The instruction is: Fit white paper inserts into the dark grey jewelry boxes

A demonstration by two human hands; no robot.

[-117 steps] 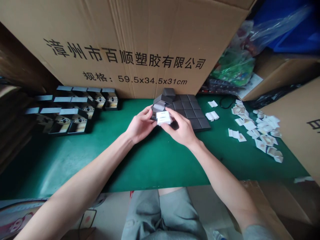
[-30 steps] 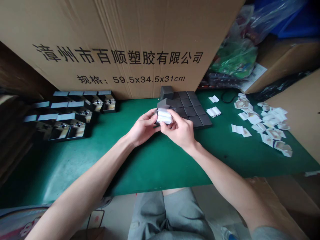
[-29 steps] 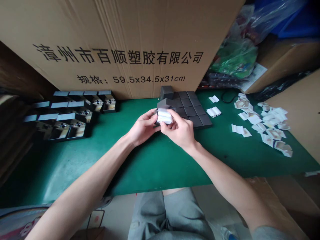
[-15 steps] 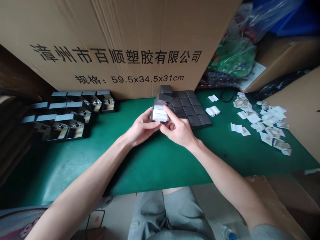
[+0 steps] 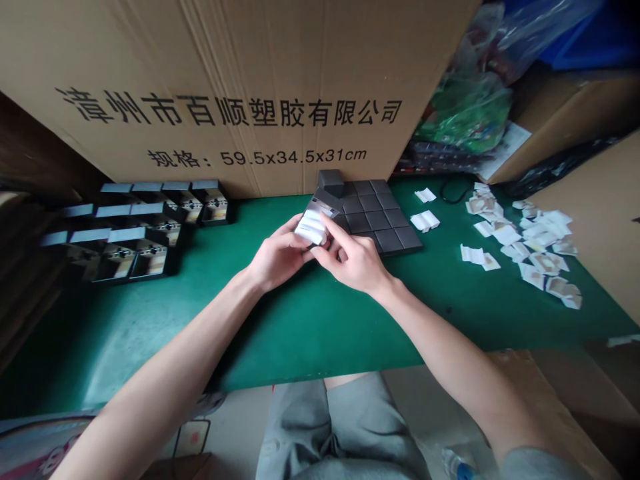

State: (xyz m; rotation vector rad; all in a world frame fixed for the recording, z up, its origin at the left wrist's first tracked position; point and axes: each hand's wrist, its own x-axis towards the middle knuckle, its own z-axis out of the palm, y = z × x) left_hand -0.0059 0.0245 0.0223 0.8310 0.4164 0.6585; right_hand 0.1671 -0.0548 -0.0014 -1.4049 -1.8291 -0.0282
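My left hand (image 5: 280, 259) is wrapped round a small black box with its lid (image 5: 326, 202) raised, held just above the table. A folded white insert (image 5: 312, 229) sits tilted at the box's opening. My right hand (image 5: 356, 260) has its index finger on the insert's right side and its thumb at the near edge, the other fingers curled. The lower part of the box is hidden by my fingers. Right behind my hands, closed black boxes (image 5: 377, 203) stand packed in a block, with one more box (image 5: 331, 182) on top at its far left corner.
Rows of opened black boxes (image 5: 150, 261) stand on the green table (image 5: 240, 313) at the left. Loose white inserts (image 5: 545, 233) lie scattered at the right, a few nearer the block (image 5: 425, 221). A large printed carton (image 5: 240, 60) walls off the back.
The white insert and the box have turned and shifted slightly left in my hands. The insert now sits more slanted, and more of the raised lid's inner side shows.
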